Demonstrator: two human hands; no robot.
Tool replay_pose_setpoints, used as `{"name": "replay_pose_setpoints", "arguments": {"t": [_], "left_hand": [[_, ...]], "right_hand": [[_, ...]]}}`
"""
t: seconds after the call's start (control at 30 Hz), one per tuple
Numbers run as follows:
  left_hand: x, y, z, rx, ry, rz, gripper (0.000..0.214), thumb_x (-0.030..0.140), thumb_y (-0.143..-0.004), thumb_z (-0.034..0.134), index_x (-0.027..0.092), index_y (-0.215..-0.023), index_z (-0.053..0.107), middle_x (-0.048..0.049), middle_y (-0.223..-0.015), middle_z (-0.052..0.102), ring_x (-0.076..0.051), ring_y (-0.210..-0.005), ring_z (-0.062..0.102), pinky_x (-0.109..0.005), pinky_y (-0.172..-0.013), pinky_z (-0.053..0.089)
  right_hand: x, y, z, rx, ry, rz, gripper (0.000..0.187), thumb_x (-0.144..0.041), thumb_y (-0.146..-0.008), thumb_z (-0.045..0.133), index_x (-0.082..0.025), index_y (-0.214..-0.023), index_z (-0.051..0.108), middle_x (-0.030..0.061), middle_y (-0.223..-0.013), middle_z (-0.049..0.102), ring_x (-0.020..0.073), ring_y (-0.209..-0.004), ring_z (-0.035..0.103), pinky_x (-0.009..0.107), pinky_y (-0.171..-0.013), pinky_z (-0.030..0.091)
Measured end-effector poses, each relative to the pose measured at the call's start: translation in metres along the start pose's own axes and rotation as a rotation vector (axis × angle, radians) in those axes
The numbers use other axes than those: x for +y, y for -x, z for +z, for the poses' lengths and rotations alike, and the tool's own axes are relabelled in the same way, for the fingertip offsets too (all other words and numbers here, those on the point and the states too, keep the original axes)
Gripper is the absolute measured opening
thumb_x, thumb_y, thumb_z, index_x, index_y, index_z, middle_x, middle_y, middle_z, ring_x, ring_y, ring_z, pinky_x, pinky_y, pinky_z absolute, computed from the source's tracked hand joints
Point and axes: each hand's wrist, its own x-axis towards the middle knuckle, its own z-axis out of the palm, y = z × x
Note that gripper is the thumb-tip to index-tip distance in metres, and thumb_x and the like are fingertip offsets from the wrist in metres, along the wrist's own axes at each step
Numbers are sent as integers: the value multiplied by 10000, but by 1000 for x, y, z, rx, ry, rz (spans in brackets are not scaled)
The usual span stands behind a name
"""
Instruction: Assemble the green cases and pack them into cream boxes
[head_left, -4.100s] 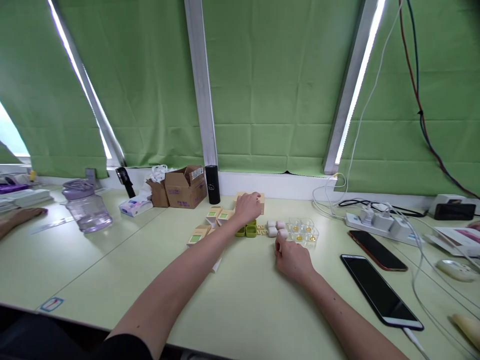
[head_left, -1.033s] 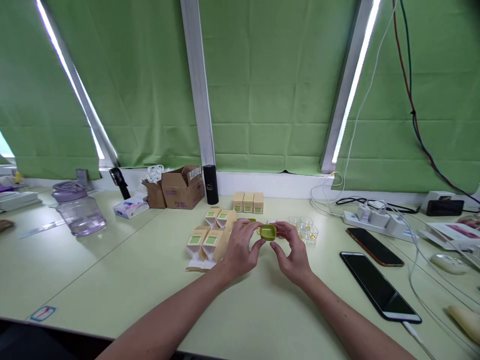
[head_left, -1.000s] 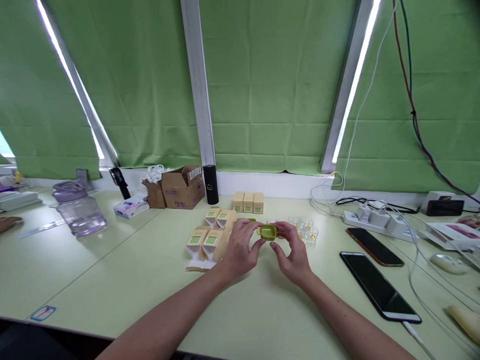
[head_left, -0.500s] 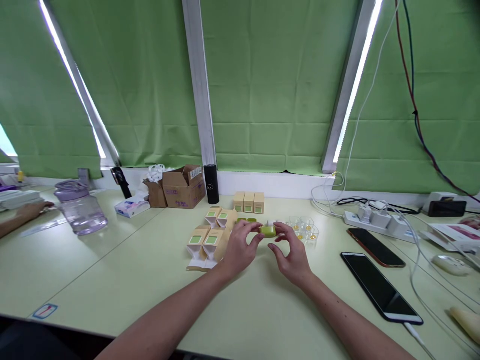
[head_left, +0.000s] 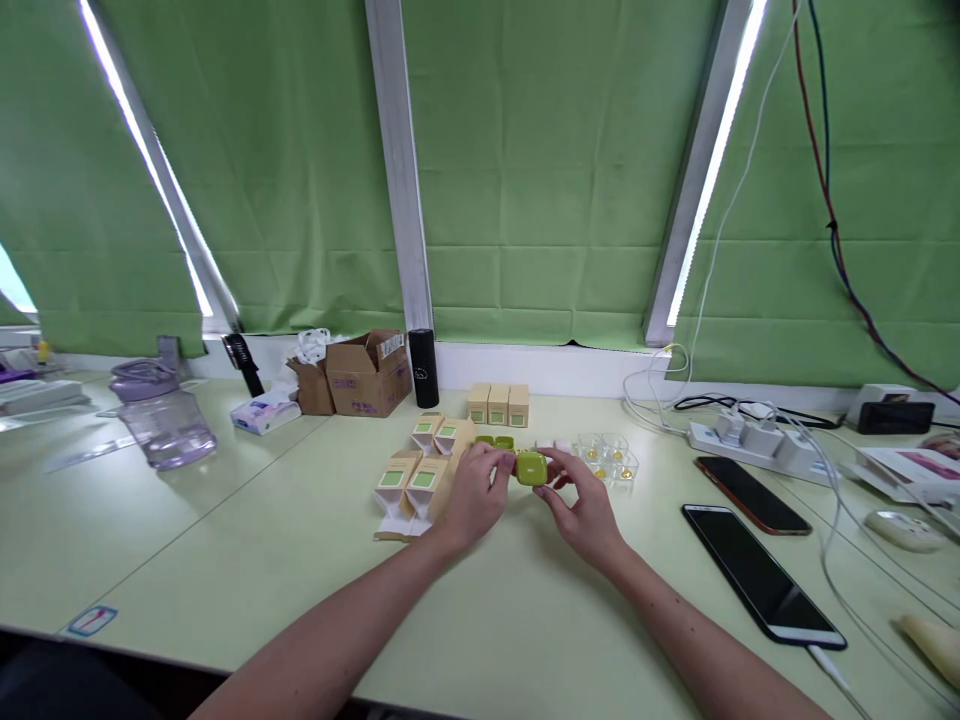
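A small glossy green square case (head_left: 532, 469) is held up over the table, its flat rounded face turned toward me. My left hand (head_left: 477, 492) pinches its left edge between thumb and fingers. On the opposite edge, the thumb and fingertips of my right hand (head_left: 587, 508) close on it. More green pieces (head_left: 495, 441) lie just behind my left hand. Left of that hand stand several opened kraft paper boxes (head_left: 424, 478) with green labels. Clear plastic cups (head_left: 609, 455) with yellow bits inside sit beyond my right hand, beside small white pieces (head_left: 553, 444).
Three closed kraft boxes (head_left: 498, 404) stand at the back, near a black cylinder (head_left: 424, 370) and a cardboard carton (head_left: 369, 375). A water bottle (head_left: 161, 415) is on the left. Two phones (head_left: 761, 570), a power strip (head_left: 757, 450) and loose cables occupy the right.
The green case has tipped so its broad face now shows, and sits slightly lower. Both my hands stay on it. At far left, another person's hand has gone out of view.
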Motion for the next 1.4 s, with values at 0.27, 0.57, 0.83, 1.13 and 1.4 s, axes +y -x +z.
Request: {"name": "replay_pose_setpoints", "arguments": {"t": [0.27,0.57,0.83,1.13,1.4], "left_hand": [[-7,0,-4,-11,-95,325,458,119,-946,552,237,-1389,544,-102,-1241,690,-299,-1191,459,-510,-1049,433],[-4,2,-5,-40,-211,402,589,60,-904,579,329,-1428,568,-88,-1374,623,-326,-1254,420,-527,-1075,413],[-2,6,-3,-90,-213,453,583,50,-924,544,363,-1413,590,-81,-1399,609,-317,-1283,416,-528,-1108,412],[-2,-1,-2,13,9,243,457,108,-896,650,276,-1320,620,-91,-1295,648,-302,-1309,462,-536,-1135,422],[-23,-9,-1,116,267,-240,475,196,-847,737,284,-1307,661,-90,-1274,619,-219,-1120,621,-385,-974,522]], "right_hand": [[-4,-2,-2,31,-130,60,350,-282,-895,657,-262,-1239,597,73,-1099,662,229,-986,640,359,-758,605],[-5,-1,-1,-5,-205,73,288,-309,-917,655,-259,-1195,600,79,-1126,659,227,-1009,644,345,-762,613],[-8,0,1,-17,-194,75,293,-306,-935,648,-264,-1220,597,77,-1149,661,222,-1014,646,346,-779,609],[4,3,1,-15,-24,81,312,-336,-983,564,-240,-1280,571,77,-1065,676,225,-958,665,339,-730,583],[18,3,5,-260,607,-54,332,-86,-887,544,-209,-1167,675,112,-1290,680,307,-1257,540,459,-1047,448]]}}
